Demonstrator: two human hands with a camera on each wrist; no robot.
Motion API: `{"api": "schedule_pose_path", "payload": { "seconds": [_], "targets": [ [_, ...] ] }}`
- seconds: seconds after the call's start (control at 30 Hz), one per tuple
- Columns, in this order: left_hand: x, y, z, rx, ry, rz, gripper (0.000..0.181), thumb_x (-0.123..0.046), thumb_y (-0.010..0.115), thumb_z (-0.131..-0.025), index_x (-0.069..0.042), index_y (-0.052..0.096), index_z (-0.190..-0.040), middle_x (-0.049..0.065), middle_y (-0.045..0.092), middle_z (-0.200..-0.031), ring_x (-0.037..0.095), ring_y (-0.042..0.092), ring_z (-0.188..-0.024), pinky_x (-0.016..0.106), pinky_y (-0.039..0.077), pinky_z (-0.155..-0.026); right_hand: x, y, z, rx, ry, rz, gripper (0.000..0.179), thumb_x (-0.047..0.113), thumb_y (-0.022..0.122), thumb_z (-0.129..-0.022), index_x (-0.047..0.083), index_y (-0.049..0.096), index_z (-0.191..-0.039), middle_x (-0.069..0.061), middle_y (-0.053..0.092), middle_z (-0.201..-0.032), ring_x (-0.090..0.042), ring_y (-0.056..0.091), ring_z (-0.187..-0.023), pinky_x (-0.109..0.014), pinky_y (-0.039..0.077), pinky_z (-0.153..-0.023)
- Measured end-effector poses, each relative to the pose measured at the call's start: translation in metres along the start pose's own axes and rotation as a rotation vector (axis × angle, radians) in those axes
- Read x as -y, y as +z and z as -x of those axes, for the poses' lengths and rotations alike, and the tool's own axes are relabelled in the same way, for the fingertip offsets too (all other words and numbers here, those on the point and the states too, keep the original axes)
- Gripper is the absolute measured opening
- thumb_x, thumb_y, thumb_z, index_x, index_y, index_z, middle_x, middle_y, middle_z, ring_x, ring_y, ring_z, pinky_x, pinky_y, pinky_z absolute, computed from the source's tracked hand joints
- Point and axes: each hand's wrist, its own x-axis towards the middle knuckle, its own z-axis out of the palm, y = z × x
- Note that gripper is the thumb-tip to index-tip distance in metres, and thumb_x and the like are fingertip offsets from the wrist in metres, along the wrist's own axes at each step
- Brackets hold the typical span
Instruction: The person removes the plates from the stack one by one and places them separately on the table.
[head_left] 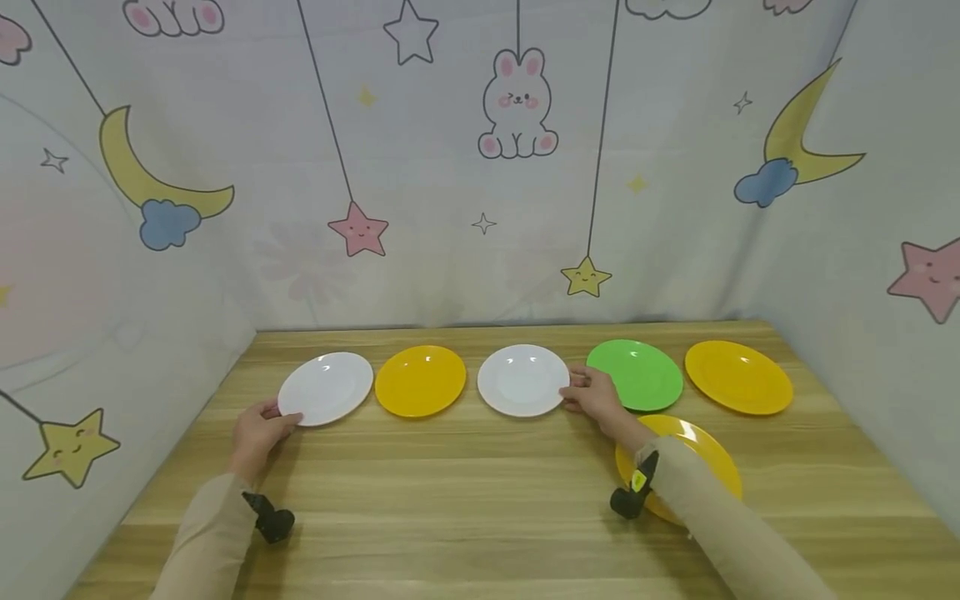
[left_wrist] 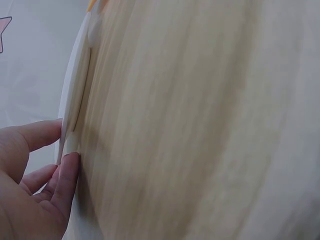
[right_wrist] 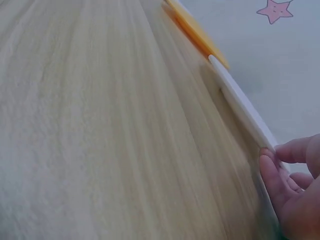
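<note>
At the far left of the table, my left hand pinches the near-left rim of a white plate; in the left wrist view the thumb lies over the rim of this white plate and fingers lie below. My right hand pinches the right rim of a second white plate in the middle of the row. The right wrist view shows thumb and fingers on either side of that plate's edge. Between the two white plates lies a yellow plate.
Right of my right hand lie a green plate and a yellow plate. Another yellow plate sits nearer, partly hidden under my right forearm. The wooden table meets a patterned cloth wall at the back and sides.
</note>
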Motion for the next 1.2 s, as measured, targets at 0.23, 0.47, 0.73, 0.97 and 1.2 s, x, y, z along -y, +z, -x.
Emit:
{"api": "schedule_pose_path", "payload": {
  "seconds": [0.23, 0.47, 0.73, 0.97, 1.2],
  "targets": [
    [0.001, 0.000, 0.000, 0.006, 0.014, 0.001, 0.063, -0.011, 0.068, -0.079, 0.018, 0.038, -0.126, 0.033, 0.048, -0.117, -0.003, 0.051, -0.059, 0.010, 0.046, -0.053, 0.006, -0.002, 0.007, 0.009, 0.025, -0.090, 0.048, -0.004, 0.057, -0.084, -0.005, 0.044, -0.130, -0.017, 0.058, -0.099, -0.008, 0.059, -0.061, -0.023, 0.055, -0.061],
    [0.001, 0.000, 0.002, 0.002, 0.035, -0.001, 0.061, -0.010, 0.067, -0.078, 0.018, 0.040, -0.124, 0.033, 0.050, -0.115, -0.003, 0.051, -0.058, 0.011, 0.046, -0.054, 0.013, -0.004, 0.011, -0.066, -0.008, -0.112, 0.042, -0.003, 0.057, -0.084, -0.009, 0.048, -0.125, -0.011, 0.060, -0.089, -0.006, 0.057, -0.060, -0.024, 0.055, -0.063],
    [0.001, -0.001, 0.000, 0.006, 0.028, -0.006, 0.062, -0.011, 0.068, -0.078, 0.018, 0.040, -0.125, 0.033, 0.049, -0.115, -0.003, 0.051, -0.059, 0.011, 0.046, -0.053, 0.019, -0.004, 0.013, -0.101, 0.001, -0.177, 0.042, -0.003, 0.056, -0.084, -0.010, 0.048, -0.125, -0.010, 0.059, -0.086, -0.006, 0.057, -0.060, -0.025, 0.055, -0.065],
    [-0.001, -0.001, 0.003, -0.011, 0.041, -0.049, 0.060, -0.013, 0.068, -0.078, 0.018, 0.042, -0.123, 0.032, 0.051, -0.114, -0.003, 0.048, -0.062, 0.010, 0.045, -0.053, 0.022, 0.001, 0.007, -0.157, -0.012, -0.247, 0.039, -0.007, 0.054, -0.083, -0.010, 0.050, -0.122, -0.007, 0.057, -0.081, -0.007, 0.056, -0.057, -0.021, 0.054, -0.058],
    [-0.002, -0.001, 0.003, -0.020, 0.037, -0.076, 0.060, -0.014, 0.069, -0.077, 0.018, 0.044, -0.121, 0.032, 0.052, -0.113, -0.002, 0.048, -0.063, 0.010, 0.044, -0.052, 0.018, 0.006, -0.001, -0.208, 0.016, -0.255, 0.038, -0.009, 0.053, -0.083, -0.009, 0.051, -0.121, -0.008, 0.056, -0.081, -0.007, 0.056, -0.055, -0.019, 0.053, -0.055]
  ]
}}
